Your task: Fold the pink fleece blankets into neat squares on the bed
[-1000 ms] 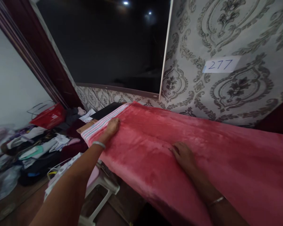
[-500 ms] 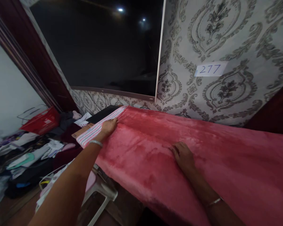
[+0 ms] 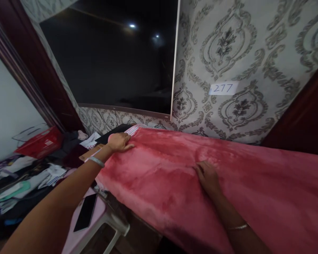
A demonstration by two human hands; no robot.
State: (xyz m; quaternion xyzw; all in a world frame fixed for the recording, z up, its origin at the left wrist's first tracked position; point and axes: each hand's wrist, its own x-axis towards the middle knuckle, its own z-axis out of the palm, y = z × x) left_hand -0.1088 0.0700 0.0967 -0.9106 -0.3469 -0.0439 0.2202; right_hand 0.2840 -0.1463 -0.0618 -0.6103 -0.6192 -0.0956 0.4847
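Observation:
A red-pink plush blanket (image 3: 159, 190) is spread over a long raised surface, with soft creases running across it. My left hand (image 3: 119, 142) lies on its far left edge, thumb spread away from the fingers. A bit of pink-and-white striped border (image 3: 132, 130) shows just beyond those fingers; most of it is out of sight. On the middle of the blanket rests my right hand (image 3: 208, 176), fingers slightly bent and touching the plush, with a crease running left from the fingertips. Both wrists wear bracelets.
A pink and white plastic stool (image 3: 106, 211) holding a dark phone (image 3: 86, 212) stands at lower left. Heaped clothes (image 3: 29, 183) and a red basket (image 3: 42, 141) are beyond it. Behind the blanket are a large television (image 3: 116, 60) and a wall with a paper label (image 3: 223, 88).
My left hand has moved slightly left, and its thumb is now spread. Much less of the striped border shows. The view has shifted, and a phone on the stool has come into sight.

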